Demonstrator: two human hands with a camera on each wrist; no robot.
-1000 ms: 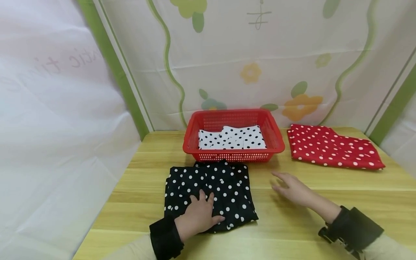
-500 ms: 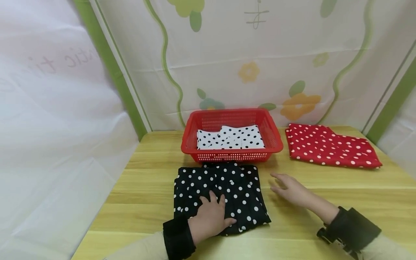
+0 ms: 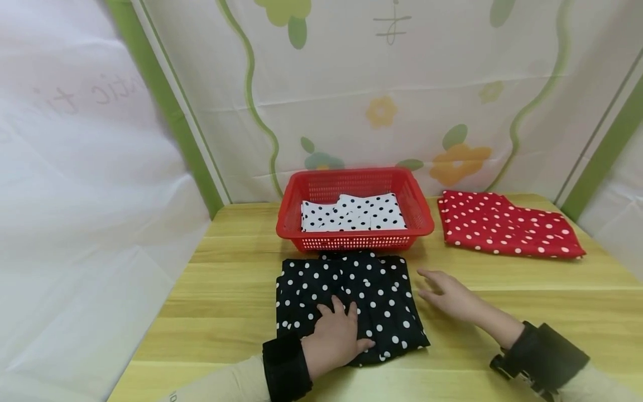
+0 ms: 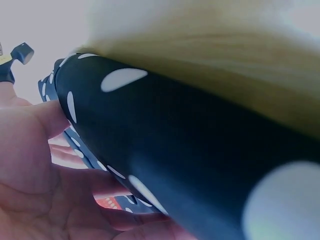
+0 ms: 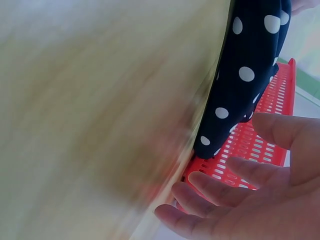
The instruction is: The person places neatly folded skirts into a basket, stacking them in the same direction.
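A folded black cloth with white dots (image 3: 389,298) lies on the wooden table just in front of the red basket. My left hand (image 3: 334,338) rests on its near part, fingers spread. In the left wrist view the cloth's rounded fold (image 4: 150,120) fills the middle, with the thumb and fingers of the left hand (image 4: 55,195) along it. My right hand (image 3: 452,296) is beside the cloth's right edge, fingers loosely extended and holding nothing. The right wrist view shows that hand (image 5: 260,200) below the cloth's edge (image 5: 245,75), a gap between them.
The red perforated basket (image 3: 288,220) stands at the back middle of the table (image 3: 226,290), with a folded white cloth with black dots (image 3: 354,215) inside. A folded red cloth with white dots (image 3: 507,226) lies at the back right. Printed fabric walls (image 3: 321,95) close off the back and sides.
The black cloth has slid to the right under my left hand, closer to my right hand. The right hand has stayed nearly still; the head view has shifted slightly.
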